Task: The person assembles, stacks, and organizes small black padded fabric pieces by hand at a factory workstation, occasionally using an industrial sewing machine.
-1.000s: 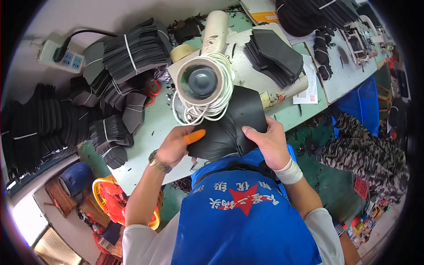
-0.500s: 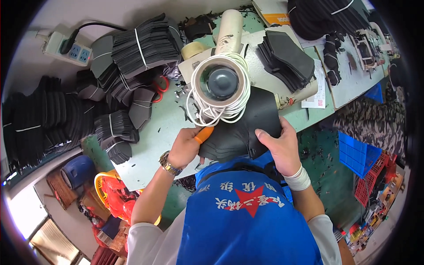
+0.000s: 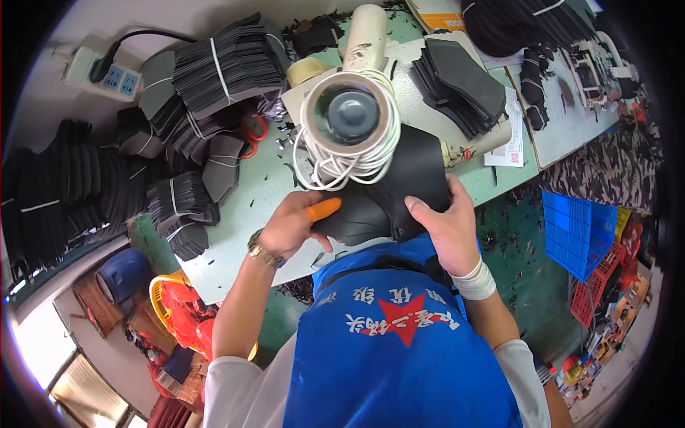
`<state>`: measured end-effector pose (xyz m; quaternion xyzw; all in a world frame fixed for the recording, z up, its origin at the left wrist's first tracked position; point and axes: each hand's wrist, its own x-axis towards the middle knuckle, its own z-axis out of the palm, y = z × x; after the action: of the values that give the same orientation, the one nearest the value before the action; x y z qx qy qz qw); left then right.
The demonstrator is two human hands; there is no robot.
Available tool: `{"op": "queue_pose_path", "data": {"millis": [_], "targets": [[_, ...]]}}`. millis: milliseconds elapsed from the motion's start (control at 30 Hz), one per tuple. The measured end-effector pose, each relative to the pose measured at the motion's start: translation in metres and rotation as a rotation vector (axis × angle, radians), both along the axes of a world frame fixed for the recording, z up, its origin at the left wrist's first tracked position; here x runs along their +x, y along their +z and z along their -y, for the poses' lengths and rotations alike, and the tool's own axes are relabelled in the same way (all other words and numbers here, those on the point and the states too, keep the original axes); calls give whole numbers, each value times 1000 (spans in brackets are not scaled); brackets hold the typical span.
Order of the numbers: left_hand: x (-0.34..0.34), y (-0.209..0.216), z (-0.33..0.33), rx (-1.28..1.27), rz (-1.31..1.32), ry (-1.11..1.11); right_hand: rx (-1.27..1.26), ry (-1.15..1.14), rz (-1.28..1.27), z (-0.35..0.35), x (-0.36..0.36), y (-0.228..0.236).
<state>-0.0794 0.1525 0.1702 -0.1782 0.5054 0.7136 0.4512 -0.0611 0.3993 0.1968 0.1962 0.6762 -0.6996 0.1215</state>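
In front of my waist are black, flexible sheet pieces, partly beneath a round dish-topped machine part wrapped in coiled white cable. At their left edge, my left hand grips with its thumb, in an orange finger cover, on top; some fingers are underneath. My right hand, with a white band at the wrist, pinches the right side, thumb above and fingers behind. The near part shows a crease or overlapping edges; how many layers lie there I cannot tell. The dish hides part of the sheets.
Strapped stacks of black cut pieces crowd the table's left side, near red-handled scissors and a power strip. Another black stack lies right of the machine. A blue crate stands at right.
My left hand has shifted slightly left, its orange-covered thumb now flatter on the sheets. My right hand still holds the right side. The whole view has shifted slightly.
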Motion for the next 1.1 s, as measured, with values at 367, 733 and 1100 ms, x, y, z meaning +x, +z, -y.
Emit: {"op": "queue_pose_path", "data": {"millis": [367,733,1100], "targets": [[10,-16,-5,-7,-27,90,26,-18,-28,-2,1,1],[0,-9,-23,-138,64,190,-74,-72,-45,-1,-1,0],[13,-10,-28,-4,-35,120,-187,-99,-6,-5,11,-11]]}}
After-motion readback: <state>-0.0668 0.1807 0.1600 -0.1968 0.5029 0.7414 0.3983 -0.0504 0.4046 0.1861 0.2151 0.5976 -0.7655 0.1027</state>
